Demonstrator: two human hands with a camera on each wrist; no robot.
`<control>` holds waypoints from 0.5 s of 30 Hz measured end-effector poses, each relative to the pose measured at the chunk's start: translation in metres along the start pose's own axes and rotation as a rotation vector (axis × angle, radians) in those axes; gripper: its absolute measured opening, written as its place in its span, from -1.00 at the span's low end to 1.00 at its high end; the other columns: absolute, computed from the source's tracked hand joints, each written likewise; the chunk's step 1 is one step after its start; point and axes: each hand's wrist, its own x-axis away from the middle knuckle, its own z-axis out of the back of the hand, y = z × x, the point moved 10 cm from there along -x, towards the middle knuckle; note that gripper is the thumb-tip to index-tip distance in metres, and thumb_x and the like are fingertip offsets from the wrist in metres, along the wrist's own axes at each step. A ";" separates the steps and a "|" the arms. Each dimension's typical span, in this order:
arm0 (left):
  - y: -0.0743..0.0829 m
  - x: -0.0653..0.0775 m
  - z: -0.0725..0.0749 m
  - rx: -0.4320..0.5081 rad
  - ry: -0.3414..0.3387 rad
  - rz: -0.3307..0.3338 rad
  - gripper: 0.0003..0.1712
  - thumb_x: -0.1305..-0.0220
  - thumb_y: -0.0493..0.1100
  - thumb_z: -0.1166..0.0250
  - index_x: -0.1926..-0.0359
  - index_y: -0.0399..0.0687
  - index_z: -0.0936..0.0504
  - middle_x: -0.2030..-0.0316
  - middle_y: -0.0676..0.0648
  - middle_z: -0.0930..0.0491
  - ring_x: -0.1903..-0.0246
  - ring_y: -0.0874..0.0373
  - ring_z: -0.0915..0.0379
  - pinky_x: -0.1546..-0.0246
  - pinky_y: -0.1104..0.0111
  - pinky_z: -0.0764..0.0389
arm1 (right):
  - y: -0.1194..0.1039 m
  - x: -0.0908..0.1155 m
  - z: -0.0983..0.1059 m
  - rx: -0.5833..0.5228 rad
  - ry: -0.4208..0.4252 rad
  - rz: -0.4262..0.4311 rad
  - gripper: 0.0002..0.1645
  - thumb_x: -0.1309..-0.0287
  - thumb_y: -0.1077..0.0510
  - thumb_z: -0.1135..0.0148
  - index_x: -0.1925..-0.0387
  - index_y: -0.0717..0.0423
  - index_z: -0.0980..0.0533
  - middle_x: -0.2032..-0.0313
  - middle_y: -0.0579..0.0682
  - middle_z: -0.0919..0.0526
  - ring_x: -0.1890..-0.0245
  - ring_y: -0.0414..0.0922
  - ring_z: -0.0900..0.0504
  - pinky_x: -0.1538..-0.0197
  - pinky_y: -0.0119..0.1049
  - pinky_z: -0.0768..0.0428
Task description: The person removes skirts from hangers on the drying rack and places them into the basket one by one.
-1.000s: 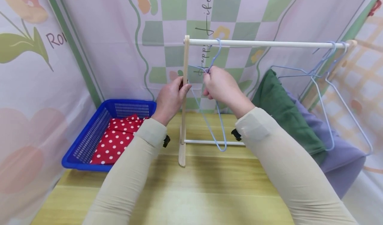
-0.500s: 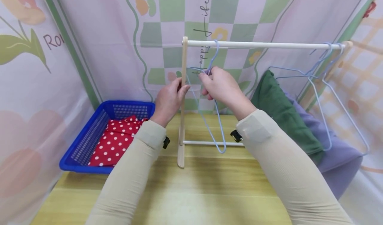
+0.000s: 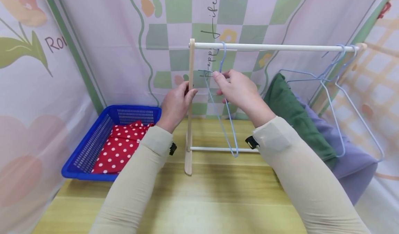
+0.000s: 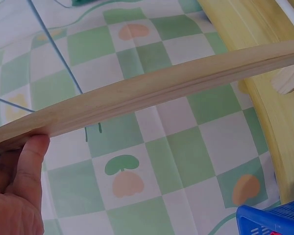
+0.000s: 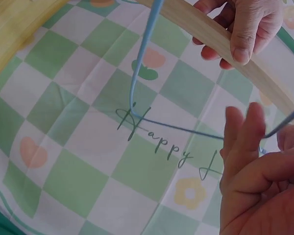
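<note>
My left hand (image 3: 177, 104) grips the near left wooden post of a small clothes rack (image 3: 191, 64), thumb on one side and fingers round the other. The left wrist view shows fingers (image 4: 32, 156) against the post's underside. A light blue wire hanger (image 3: 232, 130) hangs by its hook from the white rail near that post. My right hand (image 3: 238, 88) is at the hanger's neck, thumb and fingers spread apart. In the right wrist view its fingers (image 5: 255, 122) are fairly straight and overlap the hanger wire (image 5: 181, 129).
A blue basket (image 3: 84, 158) holding folded red polka-dot cloth (image 3: 120, 149) stands left on the wooden table (image 3: 199, 196). At the rail's right end hang more blue hangers (image 3: 333, 106). Behind them are green cloth (image 3: 296, 119) and purple cloth (image 3: 352, 171). A patterned curtain (image 3: 177, 5) backs everything.
My right hand has loosened from its pinch at the hanger's neck and shifted slightly right. The hanger has turned a little on the rail. My left hand keeps its grip on the post.
</note>
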 end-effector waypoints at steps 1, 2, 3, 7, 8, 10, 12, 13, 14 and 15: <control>0.001 0.000 -0.001 0.004 -0.001 -0.001 -0.65 -0.60 0.08 -0.15 -0.06 -0.09 -0.61 0.31 -0.07 -0.67 0.37 0.06 -0.58 0.34 0.21 -0.64 | 0.002 0.001 0.002 0.003 0.008 0.000 -0.02 -0.48 -0.54 0.28 -0.50 0.10 -0.31 0.05 0.00 -0.77 0.30 -0.08 -0.80 -0.10 0.02 -0.57; 0.001 0.000 -0.001 0.008 -0.002 -0.002 -0.65 -0.60 0.07 -0.15 -0.06 -0.10 -0.61 0.31 -0.07 -0.67 0.37 0.05 -0.58 0.34 0.20 -0.64 | 0.004 0.003 0.004 0.006 0.017 0.000 -0.01 -0.48 -0.54 0.29 -0.50 0.10 -0.32 0.03 0.01 -0.77 0.29 -0.07 -0.80 -0.11 0.02 -0.57; 0.001 0.000 -0.002 0.014 -0.004 0.000 -0.66 -0.60 0.06 -0.16 -0.06 -0.10 -0.61 0.31 -0.07 -0.66 0.37 0.05 -0.58 0.34 0.20 -0.64 | 0.006 0.004 0.007 0.009 0.027 0.001 -0.01 -0.47 -0.55 0.30 -0.49 0.09 -0.33 0.02 0.02 -0.76 0.27 -0.06 -0.80 -0.11 0.03 -0.57; 0.000 0.000 -0.004 0.030 -0.019 0.015 -0.64 -0.61 0.08 -0.14 -0.08 -0.10 -0.61 0.29 -0.07 -0.67 0.36 0.05 -0.57 0.33 0.20 -0.64 | 0.015 0.011 0.016 0.024 0.074 0.003 -0.01 -0.46 -0.56 0.31 -0.46 0.07 -0.37 0.04 0.03 -0.75 0.21 -0.05 -0.79 -0.14 0.05 -0.54; 0.000 0.000 -0.003 0.033 -0.022 0.020 -0.63 -0.61 0.08 -0.13 -0.09 -0.10 -0.61 0.29 -0.08 -0.67 0.36 0.05 -0.57 0.33 0.20 -0.64 | 0.016 0.012 0.019 0.031 0.089 0.008 -0.02 -0.46 -0.56 0.30 -0.45 0.08 -0.37 0.06 0.05 -0.77 0.19 -0.04 -0.78 -0.16 0.07 -0.54; -0.001 0.000 -0.003 0.034 -0.025 0.025 -0.60 -0.61 0.09 -0.12 -0.11 -0.11 -0.61 0.28 -0.08 -0.68 0.36 0.05 -0.57 0.32 0.20 -0.64 | 0.020 0.015 0.025 0.057 0.125 0.018 -0.05 -0.48 -0.53 0.27 -0.44 0.09 -0.39 0.11 0.08 -0.77 0.13 0.00 -0.76 -0.18 0.10 -0.53; -0.001 0.000 -0.003 0.035 -0.025 0.026 -0.59 -0.61 0.09 -0.12 -0.13 -0.12 -0.61 0.27 -0.08 -0.68 0.36 0.05 -0.57 0.32 0.19 -0.64 | 0.023 0.018 0.032 0.087 0.158 0.023 -0.09 -0.50 -0.49 0.24 -0.44 0.08 -0.41 0.06 0.11 -0.76 0.03 0.05 -0.72 -0.18 0.13 -0.52; -0.001 0.001 -0.003 0.034 -0.025 0.026 -0.58 -0.61 0.10 -0.11 -0.14 -0.12 -0.61 0.27 -0.08 -0.68 0.36 0.05 -0.57 0.31 0.19 -0.64 | 0.026 0.019 0.036 0.106 0.176 0.022 -0.11 -0.51 -0.48 0.23 -0.43 0.08 -0.41 0.03 0.13 -0.76 -0.01 0.07 -0.69 -0.17 0.14 -0.52; -0.001 0.001 -0.003 0.034 -0.024 0.026 -0.58 -0.61 0.10 -0.11 -0.15 -0.12 -0.61 0.26 -0.09 -0.68 0.35 0.04 -0.58 0.30 0.19 -0.64 | 0.029 0.020 0.041 0.123 0.194 0.019 -0.14 -0.52 -0.46 0.22 -0.43 0.07 -0.42 -0.03 0.14 -0.74 -0.04 0.10 -0.68 -0.13 0.16 -0.53; -0.001 0.001 -0.003 0.038 -0.026 0.027 -0.57 -0.61 0.10 -0.11 -0.16 -0.12 -0.61 0.26 -0.09 -0.68 0.35 0.05 -0.58 0.30 0.19 -0.65 | 0.032 0.022 0.045 0.139 0.210 0.019 -0.15 -0.53 -0.44 0.21 -0.43 0.07 -0.42 -0.07 0.16 -0.72 -0.06 0.12 -0.67 -0.10 0.16 -0.53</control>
